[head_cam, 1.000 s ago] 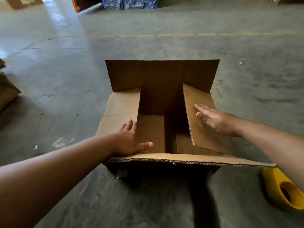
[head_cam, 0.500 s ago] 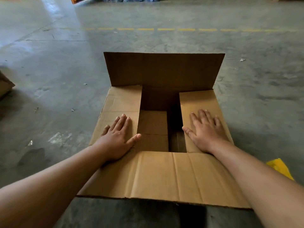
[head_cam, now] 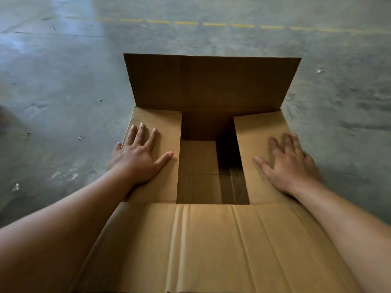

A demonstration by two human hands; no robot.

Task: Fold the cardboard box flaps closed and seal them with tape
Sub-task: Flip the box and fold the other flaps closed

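- Cardboard box [head_cam: 198,172] sat on the concrete floor [head_cam: 63,81], centre of view, right in front of you.
- Your left hand [head_cam: 137,159] lay flat on the left side flap [head_cam: 160,149]: fingers spread wide, palm down, gripping nothing, little finger hanging off the flap's left edge.
- Your right hand [head_cam: 289,163] did the same on the right side flap [head_cam: 258,149]: fingers splayed, pressing, nothing held. It was a bit motion-blurred, so exact finger contact was hard to read.
- Done, as far as I could judge: both short side flaps were folded in and roughly level with the box top.
- Between them there was an open gap [head_cam: 211,166]; you could see down to the box bottom through it. Looked normal for short flaps, not a fault.
- Not done: far flap [head_cam: 211,81] stood upright, unfolded.
- Not done: near flap [head_cam: 211,246] was folded outward toward you, creased, with both your forearms passing over it.
- Not done: no tape on any seam. No tape or dispenser was in view, so I couldn't tell where it was.
- Estimate: first of three stages complete. Left: near and far flaps down over the side flaps, then tape along the centre seam.
- Risk call: side flaps would likely spring up once you lifted your hands, so bring one long flap over before you let go.
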